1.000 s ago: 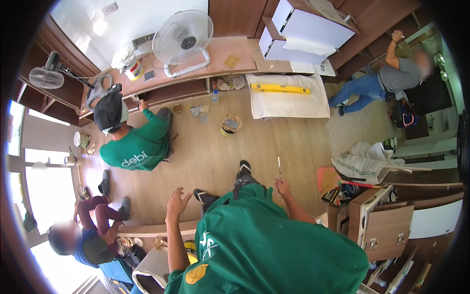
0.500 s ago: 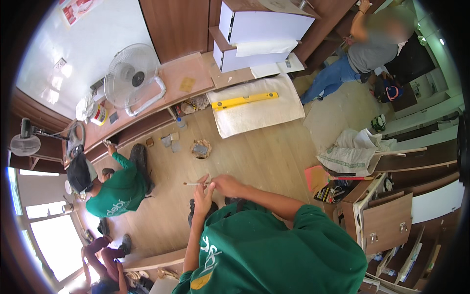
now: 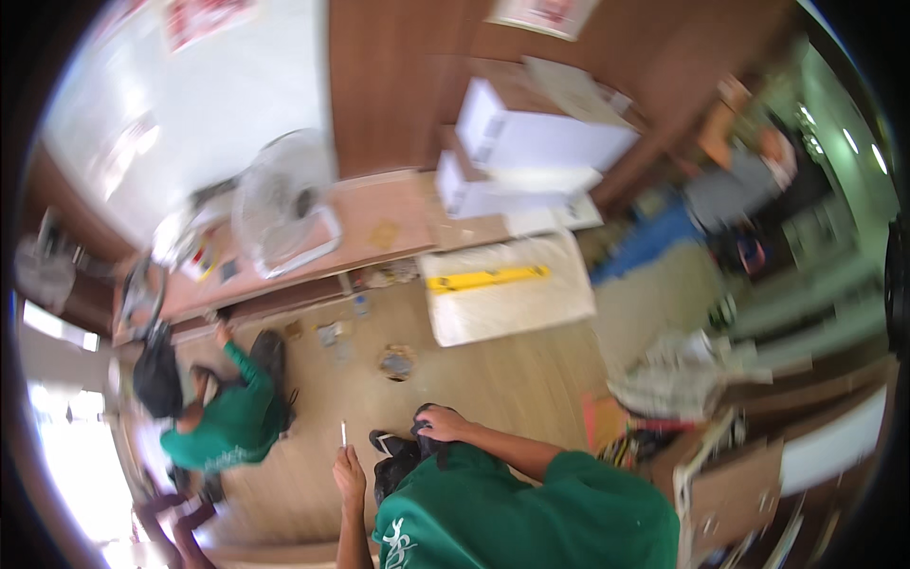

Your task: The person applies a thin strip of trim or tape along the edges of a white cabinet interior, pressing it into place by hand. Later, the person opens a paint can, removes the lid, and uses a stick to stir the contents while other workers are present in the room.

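Upright in my left hand (image 3: 350, 474) is a thin whitish stick (image 3: 344, 433) that looks like a slim paintbrush, its end standing above my closed fingers. My right hand (image 3: 442, 424) lies palm down over my dark shoe (image 3: 424, 414), fingers somewhat apart and holding nothing that shows. Whether it touches the shoe or only passes above it I cannot tell. Beyond my hands, on the wood floor, sits a round container (image 3: 396, 362) with grey material inside. The picture is blurred by motion.
A yellow spirit level (image 3: 488, 278) lies on a cream-covered slab (image 3: 517, 318) ahead. At left, a green-shirted co-worker (image 3: 227, 422) crouches by a low wooden counter (image 3: 389, 204) bearing a fan (image 3: 284, 204). Another person (image 3: 730, 199) stands far right. A wooden cabinet (image 3: 730, 484) is at right.
My hands have come apart. The left, keeping the stick, moved left and down, the stick now pointing up; the right went down toward my shoe. The whole view has shifted lower in the frame.
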